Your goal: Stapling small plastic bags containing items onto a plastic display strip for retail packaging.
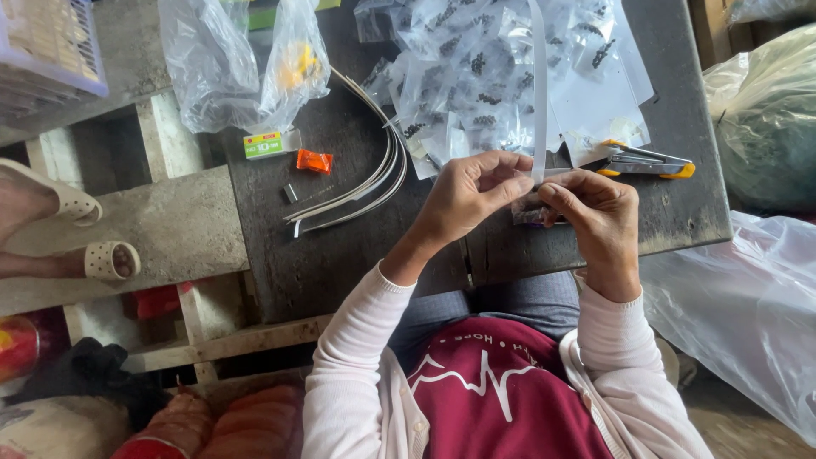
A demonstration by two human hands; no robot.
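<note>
**Both hands pinch a white strip over the dark table**

Your dark table [340, 255] carries a heap of clear packets [493, 76] with black bits, at its far side. Left of them sits a crumpled bag [229, 68], yellow inside. Your left hand [467, 195] and right hand [599, 217] meet at the near edge, fingers pressed together on an upright white strip [539, 93]. A green-and-white label [263, 144] and an orange wrapper [314, 161] lie left.

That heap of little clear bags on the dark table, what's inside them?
Each small clear bag holds a cluster of tiny dark pieces; their kind is too small to tell. The bags overlap, so lower ones are partly covered. The left hand and right hand pinch a white strip in front.
</note>
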